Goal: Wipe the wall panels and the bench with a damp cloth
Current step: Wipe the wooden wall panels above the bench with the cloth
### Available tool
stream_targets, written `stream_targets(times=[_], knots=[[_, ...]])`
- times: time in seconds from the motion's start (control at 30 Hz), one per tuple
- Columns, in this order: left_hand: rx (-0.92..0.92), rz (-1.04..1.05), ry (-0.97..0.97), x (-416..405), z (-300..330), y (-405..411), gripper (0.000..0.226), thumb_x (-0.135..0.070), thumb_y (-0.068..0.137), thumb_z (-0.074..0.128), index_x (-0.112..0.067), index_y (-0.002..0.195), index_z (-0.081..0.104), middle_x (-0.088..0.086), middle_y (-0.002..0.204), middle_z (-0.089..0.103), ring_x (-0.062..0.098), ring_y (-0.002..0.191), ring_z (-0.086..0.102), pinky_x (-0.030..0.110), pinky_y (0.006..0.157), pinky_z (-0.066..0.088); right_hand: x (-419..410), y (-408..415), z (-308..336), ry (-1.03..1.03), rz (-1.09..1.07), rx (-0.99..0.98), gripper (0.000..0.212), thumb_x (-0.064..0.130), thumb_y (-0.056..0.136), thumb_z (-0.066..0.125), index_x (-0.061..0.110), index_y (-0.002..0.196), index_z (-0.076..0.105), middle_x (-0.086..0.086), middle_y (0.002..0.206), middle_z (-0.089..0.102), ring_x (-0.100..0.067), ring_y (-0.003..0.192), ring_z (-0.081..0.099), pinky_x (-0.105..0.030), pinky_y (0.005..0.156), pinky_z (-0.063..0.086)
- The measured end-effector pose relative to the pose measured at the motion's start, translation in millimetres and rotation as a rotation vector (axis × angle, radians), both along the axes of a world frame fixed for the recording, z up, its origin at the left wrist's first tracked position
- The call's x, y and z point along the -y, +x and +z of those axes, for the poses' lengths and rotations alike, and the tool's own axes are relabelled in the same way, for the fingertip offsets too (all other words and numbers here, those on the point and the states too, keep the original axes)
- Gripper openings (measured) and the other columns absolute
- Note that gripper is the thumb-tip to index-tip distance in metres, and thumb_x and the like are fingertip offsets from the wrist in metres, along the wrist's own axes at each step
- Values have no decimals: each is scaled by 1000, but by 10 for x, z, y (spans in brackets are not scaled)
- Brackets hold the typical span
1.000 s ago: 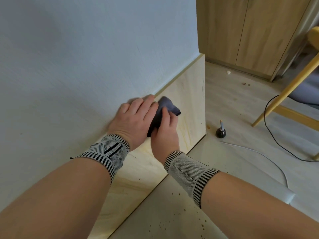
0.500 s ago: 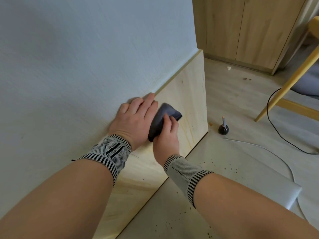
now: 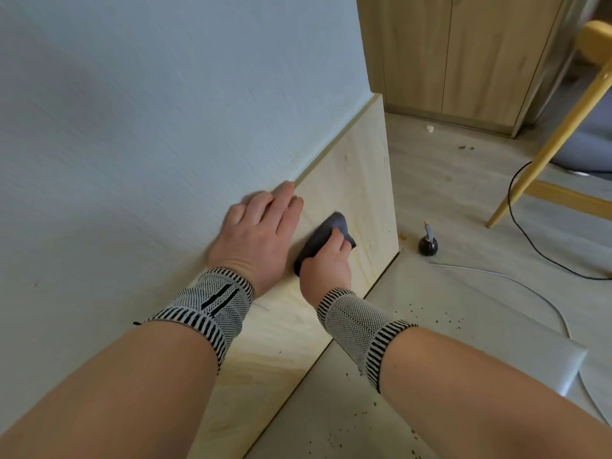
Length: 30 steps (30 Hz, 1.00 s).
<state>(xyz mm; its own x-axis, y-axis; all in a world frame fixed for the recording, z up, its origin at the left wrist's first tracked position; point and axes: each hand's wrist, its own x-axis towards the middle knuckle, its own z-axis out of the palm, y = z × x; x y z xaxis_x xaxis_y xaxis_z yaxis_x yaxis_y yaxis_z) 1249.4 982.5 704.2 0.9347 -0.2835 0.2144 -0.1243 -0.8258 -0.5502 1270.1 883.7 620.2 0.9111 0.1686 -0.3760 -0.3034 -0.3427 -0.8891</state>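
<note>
A pale wooden wall panel [image 3: 361,180] runs along the foot of the light blue wall [image 3: 165,111]. My right hand [image 3: 326,265] grips a dark grey cloth [image 3: 323,238] and presses it against the panel's face. My left hand [image 3: 256,231] lies flat with straight fingers on the panel's top edge and the wall, just left of the cloth. Both wrists wear striped knitted bands. Below the panel lies the grey padded bench [image 3: 447,342], speckled with small brown crumbs.
A small dark round object with a grey stem [image 3: 428,244] stands on the floor past the panel's end. A black cable [image 3: 516,226] and a white cable [image 3: 530,289] cross the floor. A yellow wooden chair leg [image 3: 546,150] slants at right; wooden cabinets [image 3: 463,54] stand behind.
My right hand has drawn the cloth down the panel, away from its top edge. My left hand has stayed in place on the wall.
</note>
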Motion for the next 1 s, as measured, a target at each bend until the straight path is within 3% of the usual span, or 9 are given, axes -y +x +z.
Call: stream_targets(times=[0.13,0.2,0.3,0.37,0.5,0.7,0.77,0.87,1.0], knots=[[-8,18,20,-6,-5,9,50,-26,86,56,-11,134,55,6,148,47,27,114,44,40,82,30,-96,-59,138,197,-175,431,69,-4,80,52,2,146,33,-17,151,28,-29,138,32,-39,115,32],[-20,22,20,3,6,2,50,-24,85,49,-12,133,57,7,148,47,28,114,43,41,82,30,-74,-19,71,193,-174,349,72,-5,81,52,7,148,30,-13,154,24,-26,140,30,-38,115,31],[-28,16,40,10,-4,-2,50,-21,82,40,-15,128,60,9,148,47,31,113,46,42,81,30,45,111,-36,101,-97,-39,74,0,88,50,18,152,17,-4,157,12,-29,134,38,-42,108,40],[-29,9,30,4,-7,3,49,-21,83,39,-16,125,62,10,147,47,32,113,45,43,81,29,51,129,12,116,-118,5,71,0,88,48,18,151,20,-3,156,14,-29,131,41,-43,106,41],[-24,-2,-10,14,9,15,44,-22,85,42,-16,122,66,11,144,50,32,114,42,43,83,29,-60,69,208,276,-231,341,69,-2,83,52,12,148,33,-7,153,27,-20,138,31,-34,115,30],[-71,40,121,256,136,344,40,-17,66,70,-16,105,65,11,130,56,29,113,36,42,79,27,101,294,-51,212,-228,0,83,1,85,49,24,154,10,2,155,17,-26,132,41,-38,104,41],[-88,7,183,360,191,514,47,-25,78,58,-18,124,56,8,148,40,25,122,25,42,88,27,101,247,-12,279,-220,163,83,0,84,51,23,155,12,3,153,21,-21,131,40,-34,104,41],[-196,46,193,429,166,661,58,-31,93,39,-20,148,26,7,161,2,23,132,2,42,104,22,25,229,-39,321,-242,347,79,-1,80,53,16,152,26,-4,151,28,-19,137,30,-23,112,25],[-218,60,216,391,91,691,59,-32,100,41,-22,152,15,11,160,-14,26,136,-6,42,106,16,69,418,-315,220,-244,9,79,5,87,48,24,155,13,0,161,5,-25,145,15,-31,117,15]])
